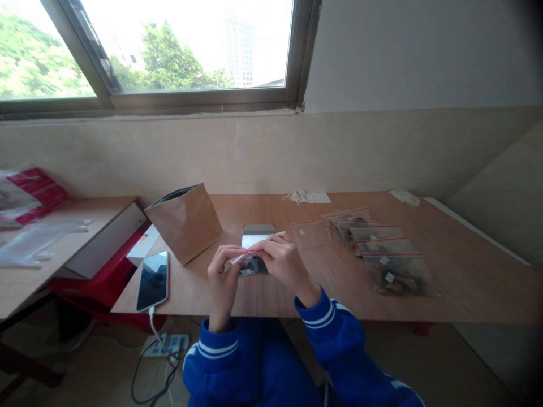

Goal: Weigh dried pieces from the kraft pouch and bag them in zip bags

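Observation:
Both hands pinch the top edge of a small clear zip bag [254, 267] with a red strip; dark pieces and a small white label show in it. My left hand [223, 274] is closed on the bag's left end. At the right end, my right hand [282, 260] has its fingers pressed together on the strip. Just behind the hands lies a small scale [258, 229] with a bright top, partly hidden by them. To the left a brown paper pouch [186, 223] stands tilted with its mouth open.
Several zip bags [399, 268] with dark contents overlap at the right, beside a flat clear bag [311, 233]. A phone [153, 281] on a charging cable lies at the table's left edge. White scraps [297, 196] sit near the wall. A power strip [165, 345] is on the floor.

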Available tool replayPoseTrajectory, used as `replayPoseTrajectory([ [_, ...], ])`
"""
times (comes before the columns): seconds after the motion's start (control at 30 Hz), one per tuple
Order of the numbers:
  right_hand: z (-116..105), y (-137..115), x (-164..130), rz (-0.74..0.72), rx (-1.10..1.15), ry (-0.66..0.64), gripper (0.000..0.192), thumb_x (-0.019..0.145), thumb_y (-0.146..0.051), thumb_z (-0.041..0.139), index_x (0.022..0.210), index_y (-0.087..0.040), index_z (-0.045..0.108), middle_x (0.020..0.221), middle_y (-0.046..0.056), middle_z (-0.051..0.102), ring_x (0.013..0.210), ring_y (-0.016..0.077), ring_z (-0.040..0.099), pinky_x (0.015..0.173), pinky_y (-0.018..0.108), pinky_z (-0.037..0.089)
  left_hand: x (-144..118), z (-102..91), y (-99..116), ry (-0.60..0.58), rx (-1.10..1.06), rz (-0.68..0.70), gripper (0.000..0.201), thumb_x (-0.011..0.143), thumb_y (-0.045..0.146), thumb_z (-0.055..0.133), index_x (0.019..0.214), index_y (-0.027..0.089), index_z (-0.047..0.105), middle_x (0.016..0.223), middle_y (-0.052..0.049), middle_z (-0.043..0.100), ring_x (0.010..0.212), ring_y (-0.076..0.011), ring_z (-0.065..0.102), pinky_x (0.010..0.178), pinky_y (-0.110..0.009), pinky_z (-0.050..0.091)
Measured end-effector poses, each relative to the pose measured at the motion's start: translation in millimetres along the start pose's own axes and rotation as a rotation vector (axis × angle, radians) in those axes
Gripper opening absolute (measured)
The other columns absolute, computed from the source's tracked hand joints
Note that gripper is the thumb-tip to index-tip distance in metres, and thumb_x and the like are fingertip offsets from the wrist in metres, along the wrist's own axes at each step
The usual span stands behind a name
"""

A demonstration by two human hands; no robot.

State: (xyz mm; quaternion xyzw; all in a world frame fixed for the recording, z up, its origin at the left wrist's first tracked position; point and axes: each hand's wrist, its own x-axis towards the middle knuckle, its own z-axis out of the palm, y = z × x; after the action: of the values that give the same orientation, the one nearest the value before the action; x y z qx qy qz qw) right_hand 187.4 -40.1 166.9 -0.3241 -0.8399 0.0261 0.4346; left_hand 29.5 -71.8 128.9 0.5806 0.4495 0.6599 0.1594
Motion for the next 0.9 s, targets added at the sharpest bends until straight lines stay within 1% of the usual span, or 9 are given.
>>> replayPoseTrajectory([
  [0.1, 4, -4, -1, -0.016, -0.034, 0.107, 0.028, 0.096, -0.01, 0.05, 0.081, -0.022, 0.07, 0.074, -0.002, 0.074, 0.072, 0.0128, 0.063, 0.084, 0.031, 0.035, -1, 4.6, 4, 0.008, 0.069, 0.033, 0.009, 0.09, 0.028, 0.063, 0.084, 0.02, 0.065, 0.084, -0.002, 0.066, 0.083, -0.0159, 0.064, 0.075, -0.027, 0.051],
  [0.17, 6, -6, -1, -0.016, -0.064, 0.14, 0.029, 0.096, -0.01, 0.05, 0.08, -0.023, 0.07, 0.071, -0.003, 0.073, 0.071, 0.0128, 0.063, 0.084, 0.032, 0.033, -3, 9.8, 6, 0.037, 0.117, 0.05, 0.007, 0.092, 0.026, 0.06, 0.088, 0.021, 0.063, 0.084, -0.002, 0.065, 0.081, -0.0142, 0.064, 0.072, -0.025, 0.051],
  [0.27, 7, -4, -2, -0.03, -0.053, 0.131, 0.026, 0.098, -0.014, 0.051, 0.084, -0.023, 0.071, 0.075, -0.003, 0.075, 0.071, 0.0122, 0.063, 0.083, 0.032, 0.032, -5, 16.6, 7, 0.104, 0.156, 0.09, 0.007, 0.093, 0.026, 0.057, 0.089, 0.02, 0.059, 0.084, -0.002, 0.064, 0.078, -0.0131, 0.063, 0.068, -0.023, 0.05],
  [0.37, 5, 5, -5, -0.018, -0.032, 0.118, 0.019, 0.098, -0.024, 0.056, 0.087, -0.023, 0.071, 0.08, -0.004, 0.076, 0.071, 0.0118, 0.063, 0.084, 0.031, 0.032, -4, 17.7, 4, 0.166, 0.179, 0.11, 0.009, 0.094, 0.026, 0.056, 0.089, 0.02, 0.058, 0.084, -0.002, 0.063, 0.077, -0.0136, 0.063, 0.068, -0.024, 0.05],
  [0.47, 1, 12, -9, 0.003, -0.063, 0.112, 0.023, 0.097, -0.031, 0.059, 0.079, -0.023, 0.072, 0.074, -0.004, 0.075, 0.068, 0.0121, 0.062, 0.085, 0.032, 0.031, -1, 13.6, 0, 0.16, 0.194, 0.113, 0.008, 0.094, 0.025, 0.056, 0.088, 0.02, 0.059, 0.084, -0.002, 0.063, 0.079, -0.0138, 0.062, 0.071, -0.025, 0.049],
  [0.6, -2, 11, -13, 0.029, -0.087, 0.075, 0.03, 0.099, -0.027, 0.055, 0.074, -0.022, 0.072, 0.071, -0.002, 0.075, 0.067, 0.0121, 0.062, 0.083, 0.032, 0.03, 1, 9.1, -3, 0.114, 0.177, 0.105, 0.007, 0.093, 0.023, 0.058, 0.087, 0.02, 0.061, 0.085, -0.001, 0.063, 0.082, -0.0138, 0.061, 0.075, -0.025, 0.047],
  [0.7, -2, 10, -14, 0.036, -0.094, 0.059, 0.026, 0.098, -0.028, 0.056, 0.079, -0.023, 0.073, 0.072, -0.002, 0.076, 0.065, 0.0122, 0.061, 0.082, 0.033, 0.03, 1, 6.4, -3, 0.103, 0.137, 0.071, 0.008, 0.092, 0.025, 0.059, 0.088, 0.02, 0.062, 0.085, -0.001, 0.063, 0.083, -0.0143, 0.061, 0.076, -0.025, 0.047],
  [0.8, -2, 14, -16, 0.029, -0.102, 0.026, 0.021, 0.098, -0.027, 0.057, 0.086, -0.024, 0.074, 0.077, -0.001, 0.076, 0.066, 0.0129, 0.06, 0.081, 0.032, 0.031, 3, -1.6, -4, 0.131, 0.116, 0.004, 0.009, 0.092, 0.028, 0.06, 0.089, 0.02, 0.063, 0.085, -0.001, 0.064, 0.081, -0.0146, 0.061, 0.074, -0.025, 0.047],
  [0.9, -1, 17, -20, 0.039, -0.106, -0.015, 0.024, 0.098, -0.022, 0.054, 0.084, -0.022, 0.073, 0.074, 0.0, 0.075, 0.065, 0.0129, 0.06, 0.083, 0.032, 0.032, 4, -12.9, -9, 0.107, 0.13, -0.034, 0.012, 0.089, 0.031, 0.063, 0.085, 0.02, 0.064, 0.083, -0.001, 0.065, 0.08, -0.0148, 0.061, 0.073, -0.025, 0.046],
])
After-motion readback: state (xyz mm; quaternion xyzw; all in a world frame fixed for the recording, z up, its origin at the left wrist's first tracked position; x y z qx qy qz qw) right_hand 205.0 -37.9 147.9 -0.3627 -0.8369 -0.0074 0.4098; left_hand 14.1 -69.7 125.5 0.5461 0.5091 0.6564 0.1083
